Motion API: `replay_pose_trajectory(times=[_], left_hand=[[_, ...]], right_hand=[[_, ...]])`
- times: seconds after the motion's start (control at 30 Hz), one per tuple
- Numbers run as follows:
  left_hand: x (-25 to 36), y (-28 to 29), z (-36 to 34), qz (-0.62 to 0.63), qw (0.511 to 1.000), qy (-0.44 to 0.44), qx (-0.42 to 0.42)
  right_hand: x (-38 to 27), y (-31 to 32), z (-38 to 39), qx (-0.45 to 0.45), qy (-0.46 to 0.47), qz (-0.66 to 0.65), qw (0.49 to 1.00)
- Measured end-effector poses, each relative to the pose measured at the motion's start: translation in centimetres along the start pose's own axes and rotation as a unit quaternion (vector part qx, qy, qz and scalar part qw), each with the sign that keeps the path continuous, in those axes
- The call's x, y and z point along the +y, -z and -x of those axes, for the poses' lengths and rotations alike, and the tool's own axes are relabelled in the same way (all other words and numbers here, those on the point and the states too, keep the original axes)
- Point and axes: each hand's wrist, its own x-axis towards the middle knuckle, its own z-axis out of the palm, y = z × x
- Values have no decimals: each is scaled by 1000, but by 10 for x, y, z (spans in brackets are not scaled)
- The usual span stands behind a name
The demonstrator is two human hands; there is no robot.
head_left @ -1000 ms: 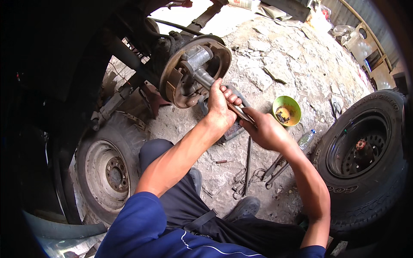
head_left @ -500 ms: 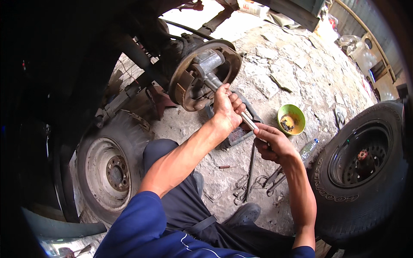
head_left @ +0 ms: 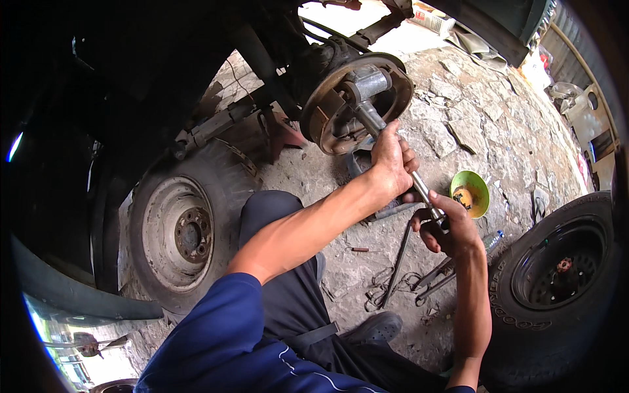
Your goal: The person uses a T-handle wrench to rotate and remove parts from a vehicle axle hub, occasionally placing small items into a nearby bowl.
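A long-handled metal wrench slants down from the wheel hub, its thick cylindrical head set at the middle of a rusty brake backing plate. Brake shoes show around that head. My left hand is wrapped round the handle, partway along. At the handle's near end my right hand grips with the thumb on top and fingers curled loosely beneath. How the wrench's head sits on the hub is hidden.
A worn wheel stands at my left, and a large tyre lies at right. On the stony ground are a green bowl with orange-brown stuff, a plastic bottle, a long bar and a small spring. Dark vehicle bodywork hangs above.
The whole view has shifted, so the hub, wrench and hands now appear further right. Both hands stay on the handle; my right hand's fingers look looser than before.
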Motion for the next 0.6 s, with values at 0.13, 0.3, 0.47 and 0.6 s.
replay_pose_trajectory(times=[0.13,0.3,0.47,0.6], left_hand=[[-3,11,-6,-6,999,-30,-43],[-19,10,18,-130,983,-119,43],[-18,-6,32,-75,997,-10,27],[-20,-2,18,-29,999,-26,26]], right_hand=[[18,18,-17,63,56,135,987],[22,-31,-2,333,160,779,507],[23,-17,3,307,285,545,726],[15,-4,12,106,36,76,991]])
